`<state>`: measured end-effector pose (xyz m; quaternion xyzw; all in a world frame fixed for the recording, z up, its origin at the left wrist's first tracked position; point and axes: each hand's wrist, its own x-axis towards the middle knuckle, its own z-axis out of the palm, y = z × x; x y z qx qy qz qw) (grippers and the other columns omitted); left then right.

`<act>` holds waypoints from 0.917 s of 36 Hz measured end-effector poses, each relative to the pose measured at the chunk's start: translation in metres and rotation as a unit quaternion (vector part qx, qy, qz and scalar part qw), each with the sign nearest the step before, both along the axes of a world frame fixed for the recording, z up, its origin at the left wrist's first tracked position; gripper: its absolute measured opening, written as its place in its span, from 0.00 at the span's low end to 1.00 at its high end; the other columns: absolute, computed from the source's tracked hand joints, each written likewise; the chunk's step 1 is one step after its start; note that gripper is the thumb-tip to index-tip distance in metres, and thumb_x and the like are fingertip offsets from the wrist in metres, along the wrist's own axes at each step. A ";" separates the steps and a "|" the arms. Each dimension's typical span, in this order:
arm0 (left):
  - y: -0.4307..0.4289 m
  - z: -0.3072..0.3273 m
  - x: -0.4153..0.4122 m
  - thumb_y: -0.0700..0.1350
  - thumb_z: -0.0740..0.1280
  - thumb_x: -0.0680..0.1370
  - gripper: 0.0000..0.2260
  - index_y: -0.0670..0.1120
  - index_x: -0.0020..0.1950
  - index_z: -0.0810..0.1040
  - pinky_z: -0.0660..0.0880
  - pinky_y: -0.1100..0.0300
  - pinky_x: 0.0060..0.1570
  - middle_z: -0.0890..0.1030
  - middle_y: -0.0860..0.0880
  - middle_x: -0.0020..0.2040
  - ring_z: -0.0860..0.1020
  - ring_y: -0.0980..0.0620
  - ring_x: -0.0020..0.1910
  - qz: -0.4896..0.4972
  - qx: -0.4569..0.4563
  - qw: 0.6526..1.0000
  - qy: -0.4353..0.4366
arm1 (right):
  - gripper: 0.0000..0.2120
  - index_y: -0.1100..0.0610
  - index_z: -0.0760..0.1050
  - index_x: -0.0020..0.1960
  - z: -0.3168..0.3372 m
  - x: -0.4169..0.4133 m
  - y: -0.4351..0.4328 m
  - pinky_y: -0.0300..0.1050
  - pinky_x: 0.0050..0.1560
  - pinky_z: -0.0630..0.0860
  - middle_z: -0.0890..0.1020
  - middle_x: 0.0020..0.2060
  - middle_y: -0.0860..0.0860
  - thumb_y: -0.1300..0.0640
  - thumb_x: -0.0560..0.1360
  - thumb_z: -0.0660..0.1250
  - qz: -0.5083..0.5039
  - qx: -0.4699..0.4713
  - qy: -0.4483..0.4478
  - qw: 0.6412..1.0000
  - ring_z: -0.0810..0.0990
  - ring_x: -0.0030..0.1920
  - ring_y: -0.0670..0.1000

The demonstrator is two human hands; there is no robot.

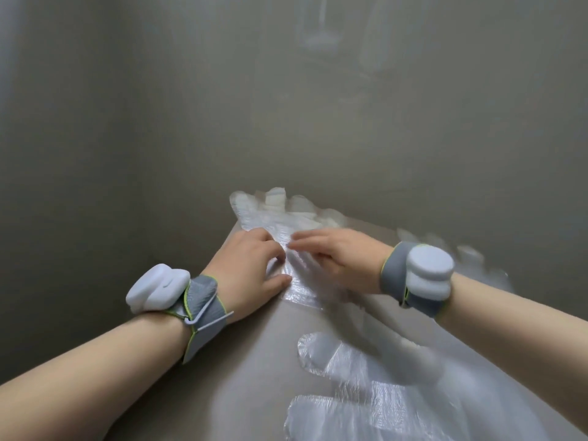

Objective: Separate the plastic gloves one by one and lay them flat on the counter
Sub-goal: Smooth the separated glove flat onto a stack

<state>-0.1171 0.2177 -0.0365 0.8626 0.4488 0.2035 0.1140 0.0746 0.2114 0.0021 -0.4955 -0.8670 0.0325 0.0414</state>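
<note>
Left hand (245, 265), right hand (343, 253) on glove (264, 211)

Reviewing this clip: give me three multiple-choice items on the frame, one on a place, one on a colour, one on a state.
1. Where are both hands working?
A. on the glove pile at the far end of the counter
B. at its near edge
C. in the air, off it

2. The wrist straps are mainly:
A. red
B. black
C. grey

3. The near gloves, closest to the camera, are:
A. balled up
B. lying flat
C. worn on the hands

Key: 1 A, the left hand and right hand meet on the glove pile; 2 C, the wrist straps are grey with green edging; 3 B, the near gloves lie spread on the counter.
</note>
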 end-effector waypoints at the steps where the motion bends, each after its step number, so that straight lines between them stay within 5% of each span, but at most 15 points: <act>1: 0.000 0.000 0.000 0.61 0.56 0.68 0.23 0.52 0.55 0.79 0.66 0.56 0.60 0.75 0.51 0.55 0.72 0.49 0.56 0.000 -0.002 1.000 0.004 | 0.22 0.54 0.69 0.70 -0.004 -0.001 -0.001 0.32 0.66 0.55 0.68 0.71 0.51 0.65 0.79 0.54 0.013 -0.006 -0.001 1.000 0.65 0.70 0.49; 6: 0.000 -0.001 0.001 0.60 0.63 0.73 0.17 0.51 0.55 0.79 0.66 0.55 0.60 0.75 0.51 0.55 0.72 0.48 0.56 0.000 -0.004 1.000 0.008 | 0.22 0.52 0.58 0.75 -0.016 0.017 0.036 0.35 0.70 0.49 0.58 0.76 0.51 0.58 0.82 0.51 -0.077 -0.031 -0.049 0.995 0.57 0.75 0.50; 13: 0.001 -0.005 0.001 0.59 0.64 0.74 0.15 0.51 0.54 0.78 0.67 0.55 0.59 0.74 0.52 0.55 0.72 0.50 0.56 0.000 0.005 1.000 -0.007 | 0.22 0.61 0.57 0.74 -0.008 0.054 0.079 0.48 0.71 0.57 0.59 0.73 0.63 0.53 0.82 0.50 -0.286 0.015 -0.032 0.958 0.58 0.73 0.60; 19: 0.003 -0.005 0.001 0.57 0.66 0.74 0.14 0.51 0.55 0.78 0.67 0.55 0.60 0.74 0.51 0.55 0.72 0.49 0.56 -0.006 0.009 1.000 -0.002 | 0.21 0.57 0.60 0.74 0.007 0.035 0.039 0.35 0.68 0.51 0.60 0.74 0.56 0.60 0.81 0.53 -0.141 0.004 -0.026 0.990 0.57 0.74 0.53; 23: 0.001 -0.005 0.001 0.62 0.58 0.70 0.21 0.51 0.54 0.78 0.67 0.55 0.59 0.75 0.51 0.54 0.72 0.49 0.56 -0.002 0.002 1.000 0.003 | 0.21 0.52 0.62 0.74 0.000 0.021 0.019 0.34 0.70 0.50 0.59 0.75 0.53 0.58 0.81 0.53 -0.066 -0.025 -0.047 0.996 0.58 0.74 0.51; 33: -0.003 -0.012 -0.003 0.65 0.50 0.69 0.27 0.49 0.48 0.80 0.68 0.54 0.57 0.77 0.52 0.52 0.73 0.48 0.54 -0.014 0.039 0.999 -0.005 | 0.22 0.55 0.58 0.75 0.000 0.019 0.015 0.35 0.68 0.51 0.60 0.75 0.52 0.59 0.81 0.52 -0.123 -0.040 -0.047 0.991 0.59 0.74 0.51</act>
